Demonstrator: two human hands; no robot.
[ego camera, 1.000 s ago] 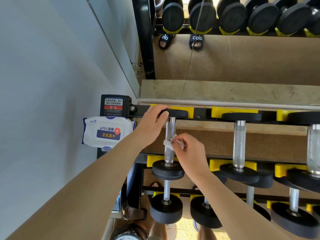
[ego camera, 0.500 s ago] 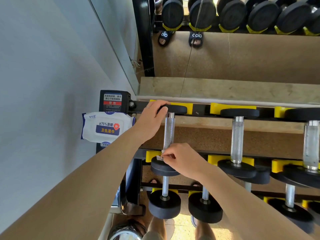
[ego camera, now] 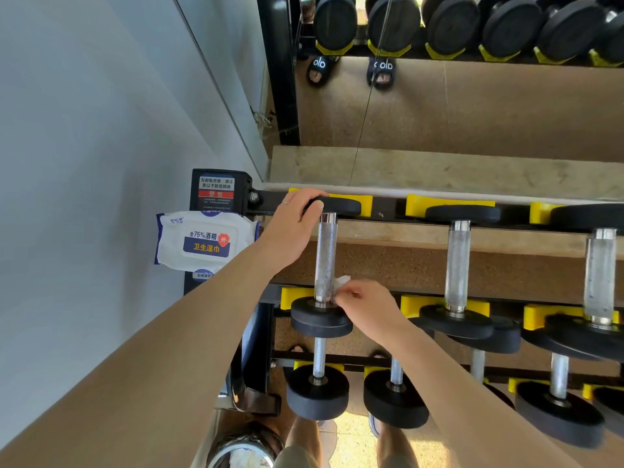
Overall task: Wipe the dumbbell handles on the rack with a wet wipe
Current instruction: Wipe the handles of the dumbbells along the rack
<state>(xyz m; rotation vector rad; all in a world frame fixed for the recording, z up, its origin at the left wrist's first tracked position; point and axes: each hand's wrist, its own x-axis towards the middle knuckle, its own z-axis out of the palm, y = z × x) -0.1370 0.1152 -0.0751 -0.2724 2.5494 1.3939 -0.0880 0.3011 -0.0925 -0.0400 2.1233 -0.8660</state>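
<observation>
The leftmost dumbbell on the top tier has a knurled silver handle (ego camera: 326,258) between two black heads. My left hand (ego camera: 290,228) grips its far head (ego camera: 341,206), fingers curled over the rim. My right hand (ego camera: 368,307) pinches a small white wet wipe (ego camera: 341,283) against the near end of that handle, just above the near head (ego camera: 320,317). Two more dumbbells with silver handles (ego camera: 457,261) (ego camera: 601,271) lie to the right on the same tier.
A white pack of wet wipes (ego camera: 202,241) sits on the rack's left end beside a black warning label (ego camera: 216,190). Yellow cradles (ego camera: 449,204) hold the dumbbells. Lower tiers carry more dumbbells (ego camera: 317,390). A mirror behind reflects the rack; a grey wall lies left.
My right hand slid the wipe from mid-handle down to the near end, then shifted to the handle's right side. The left hand kept its hold on the far head.
</observation>
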